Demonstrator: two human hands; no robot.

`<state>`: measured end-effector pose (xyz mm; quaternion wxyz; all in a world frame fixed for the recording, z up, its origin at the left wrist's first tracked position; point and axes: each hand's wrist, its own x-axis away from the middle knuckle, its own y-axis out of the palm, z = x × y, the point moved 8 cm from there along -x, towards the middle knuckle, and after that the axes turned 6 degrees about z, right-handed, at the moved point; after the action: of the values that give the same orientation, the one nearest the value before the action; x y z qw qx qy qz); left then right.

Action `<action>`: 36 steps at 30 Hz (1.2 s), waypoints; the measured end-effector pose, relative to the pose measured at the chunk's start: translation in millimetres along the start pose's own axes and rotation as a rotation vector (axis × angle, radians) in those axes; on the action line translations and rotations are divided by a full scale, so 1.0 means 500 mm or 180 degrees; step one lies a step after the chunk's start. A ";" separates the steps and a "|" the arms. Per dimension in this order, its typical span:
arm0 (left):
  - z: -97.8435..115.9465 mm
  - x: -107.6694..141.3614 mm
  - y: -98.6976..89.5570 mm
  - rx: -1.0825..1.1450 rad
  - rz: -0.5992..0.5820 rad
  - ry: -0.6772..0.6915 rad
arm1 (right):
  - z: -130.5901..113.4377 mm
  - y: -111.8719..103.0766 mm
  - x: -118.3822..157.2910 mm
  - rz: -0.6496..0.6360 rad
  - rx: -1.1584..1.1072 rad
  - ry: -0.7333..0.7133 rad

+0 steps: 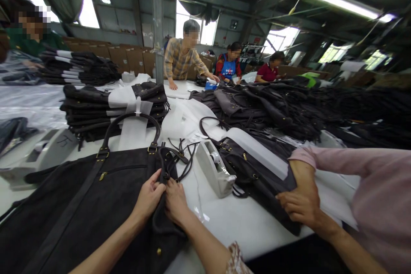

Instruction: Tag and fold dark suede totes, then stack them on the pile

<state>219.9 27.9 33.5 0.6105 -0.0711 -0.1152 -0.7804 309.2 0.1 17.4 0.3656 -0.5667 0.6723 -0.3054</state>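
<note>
A large black handbag (125, 197) lies flat before me, its looped handle toward the far side and a brass zip pull showing on its front. At the bag's right edge, my left hand (150, 195) pinches the folded side near the top corner. From the other side of that fold, my right hand (175, 199) grips the same edge, its fingertips partly hidden behind the material. Thin black cords (186, 158) trail from the corner just beyond my hands. A white paper strip (136, 124) is wrapped around the handle.
Right of my hands stands a grey tape dispenser (213, 171). A co-worker in a pink sleeve (340, 160) handles another black bag (257, 171) there. Behind are a bag stack (93, 111) and a large bag pile (272, 102); another dispenser (48, 150) sits left. Several people work farther back.
</note>
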 end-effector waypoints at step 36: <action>-0.052 -0.125 0.081 -0.4704 0.0269 0.1823 | -0.053 -0.096 0.252 -0.0729 -0.1636 0.0503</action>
<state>275.5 70.4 -3.5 0.4402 -0.2588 0.5969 -0.6188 301.3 -132.4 53.0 0.1197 -0.6873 0.6857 -0.2075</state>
